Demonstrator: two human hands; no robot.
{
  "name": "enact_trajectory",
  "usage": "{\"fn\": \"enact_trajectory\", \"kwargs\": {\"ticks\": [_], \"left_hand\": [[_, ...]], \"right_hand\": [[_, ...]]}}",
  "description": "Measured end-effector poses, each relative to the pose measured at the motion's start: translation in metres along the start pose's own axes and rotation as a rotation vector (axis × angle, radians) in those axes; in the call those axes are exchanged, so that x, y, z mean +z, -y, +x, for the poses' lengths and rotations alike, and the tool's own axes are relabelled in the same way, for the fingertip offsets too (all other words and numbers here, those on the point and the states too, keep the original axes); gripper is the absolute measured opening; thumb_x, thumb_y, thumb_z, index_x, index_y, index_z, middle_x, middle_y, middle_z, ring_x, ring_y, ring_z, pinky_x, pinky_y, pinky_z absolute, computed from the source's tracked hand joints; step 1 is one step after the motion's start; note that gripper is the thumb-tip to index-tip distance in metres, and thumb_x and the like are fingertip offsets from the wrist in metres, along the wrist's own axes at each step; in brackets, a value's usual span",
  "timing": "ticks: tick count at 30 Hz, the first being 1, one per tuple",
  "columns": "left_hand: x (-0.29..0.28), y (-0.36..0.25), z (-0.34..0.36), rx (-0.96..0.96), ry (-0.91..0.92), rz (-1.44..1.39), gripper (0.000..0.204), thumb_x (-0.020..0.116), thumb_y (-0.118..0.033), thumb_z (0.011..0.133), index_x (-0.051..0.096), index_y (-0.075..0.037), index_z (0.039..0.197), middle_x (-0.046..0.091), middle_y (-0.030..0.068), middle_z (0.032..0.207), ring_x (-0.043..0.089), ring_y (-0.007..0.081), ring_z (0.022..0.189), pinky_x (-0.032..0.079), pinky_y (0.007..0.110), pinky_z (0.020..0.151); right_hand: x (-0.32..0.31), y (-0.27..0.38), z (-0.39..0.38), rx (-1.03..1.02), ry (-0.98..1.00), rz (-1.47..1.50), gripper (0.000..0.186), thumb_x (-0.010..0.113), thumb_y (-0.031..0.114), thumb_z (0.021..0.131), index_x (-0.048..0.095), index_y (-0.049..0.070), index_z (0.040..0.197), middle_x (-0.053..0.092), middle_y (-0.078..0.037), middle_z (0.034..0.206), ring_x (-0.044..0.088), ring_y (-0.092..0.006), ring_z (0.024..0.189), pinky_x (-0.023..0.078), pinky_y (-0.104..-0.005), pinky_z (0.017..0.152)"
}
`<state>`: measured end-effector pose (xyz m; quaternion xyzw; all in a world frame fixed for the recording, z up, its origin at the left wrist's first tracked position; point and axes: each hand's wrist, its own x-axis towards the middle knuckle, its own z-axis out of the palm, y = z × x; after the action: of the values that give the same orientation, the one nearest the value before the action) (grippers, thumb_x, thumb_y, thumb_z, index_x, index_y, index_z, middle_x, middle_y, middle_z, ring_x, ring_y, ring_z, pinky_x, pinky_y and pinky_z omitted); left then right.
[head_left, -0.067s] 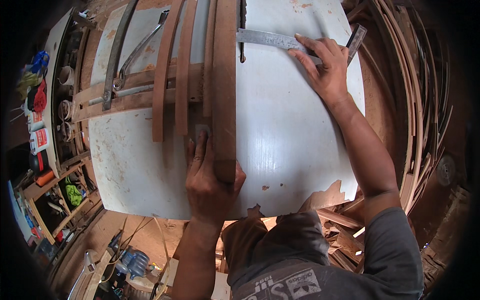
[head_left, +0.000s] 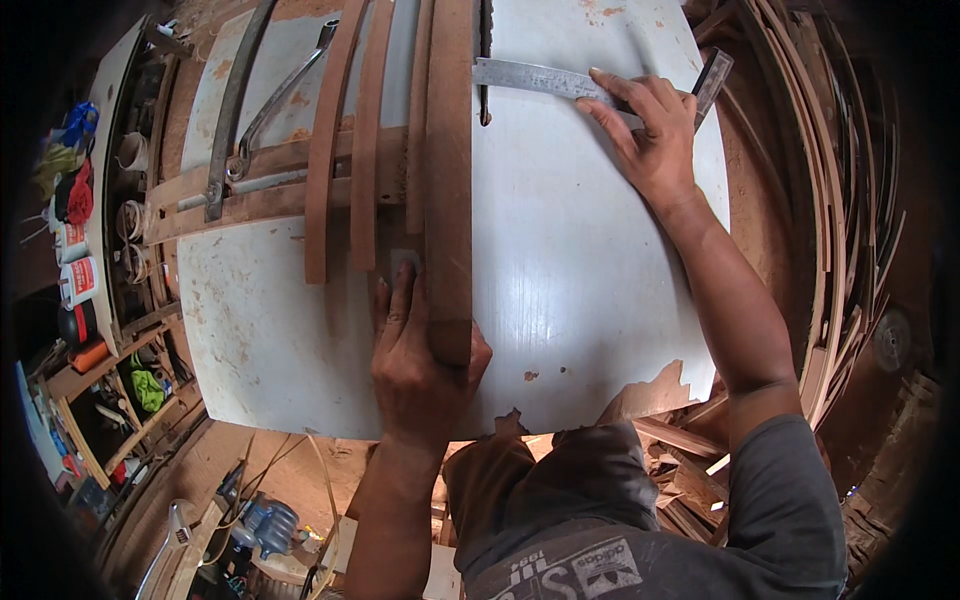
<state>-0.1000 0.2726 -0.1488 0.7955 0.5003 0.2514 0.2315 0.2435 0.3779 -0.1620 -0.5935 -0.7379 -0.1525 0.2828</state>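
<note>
Left hand [head_left: 420,365]: wrapped around the near end of a broad wooden slat [head_left: 450,180], thumb on its right side, fingers laid flat along its left side toward the far edge; closed grip on the wood. Right hand [head_left: 648,135]: open, fingers spread and pressed flat on the blade of a steel square [head_left: 560,82] near the far right corner of the worktop [head_left: 580,280]; not clasped around it.

Broad wooden slat: long, flat, reddish-brown, smooth-faced, running from the near edge to the far edge, roughly at the worktop's middle.

Steel square: grey metal blade, lying flat; its dark stock sits at the right end beside the worktop's right edge; its left end lies just beside the slat.

Narrow wooden strips [head_left: 345,150]: three, same brown wood, slightly bowed, lying left of the slat, resting across wooden crosspieces [head_left: 250,195].

Metal bar clamp [head_left: 232,110]: grey, long, toward the far left corner.

Worktop: white painted sheet, worn, rust-spotted, chipped at the near edge.
</note>
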Motion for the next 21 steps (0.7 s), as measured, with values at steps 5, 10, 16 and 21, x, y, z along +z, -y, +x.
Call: {"fn": "enact_trajectory", "kwargs": {"ticks": [5,10,16,21], "left_hand": [[0.0005,-0.0001,0.0010,0.014,-0.007,0.005,0.066,0.075,-0.015,0.083,0.056,0.017,0.137,0.061,0.0364,0.140,0.061,0.0475,0.134,0.043,0.058,0.120],[0.0040,0.0017,0.0043,0.025,-0.027,0.005,0.067,0.075,-0.015,0.083,0.055,0.017,0.139,0.060,0.0366,0.142,0.061,0.0472,0.134,0.043,0.058,0.121],[0.0040,0.0009,0.0026,0.003,-0.022,-0.004,0.068,0.074,-0.015,0.083,0.054,0.018,0.139,0.060,0.0372,0.142,0.061,0.0468,0.134,0.042,0.058,0.121],[0.0042,0.0032,0.0033,0.026,-0.012,0.007,0.068,0.074,-0.015,0.084,0.054,0.019,0.139,0.059,0.0375,0.142,0.060,0.0472,0.134,0.042,0.058,0.122]], "right_hand": [[-0.0004,-0.0014,0.0010,0.009,0.011,0.004,0.034,0.084,0.037,0.090,0.079,0.022,0.120,0.060,0.006,0.082,0.057,-0.0138,0.081,0.033,-0.0357,0.079],[-0.0004,-0.0034,0.0036,0.008,0.017,-0.022,0.034,0.084,0.037,0.091,0.079,0.023,0.121,0.060,0.006,0.084,0.057,-0.0132,0.082,0.034,-0.0355,0.081],[-0.0008,-0.0031,0.0028,-0.004,0.029,-0.044,0.035,0.083,0.038,0.092,0.078,0.022,0.122,0.059,0.007,0.084,0.056,-0.0118,0.082,0.034,-0.0348,0.082],[-0.0012,-0.0031,0.0024,0.009,0.046,-0.046,0.035,0.082,0.039,0.092,0.078,0.021,0.122,0.059,0.007,0.085,0.055,-0.0111,0.082,0.033,-0.0343,0.081]]}}
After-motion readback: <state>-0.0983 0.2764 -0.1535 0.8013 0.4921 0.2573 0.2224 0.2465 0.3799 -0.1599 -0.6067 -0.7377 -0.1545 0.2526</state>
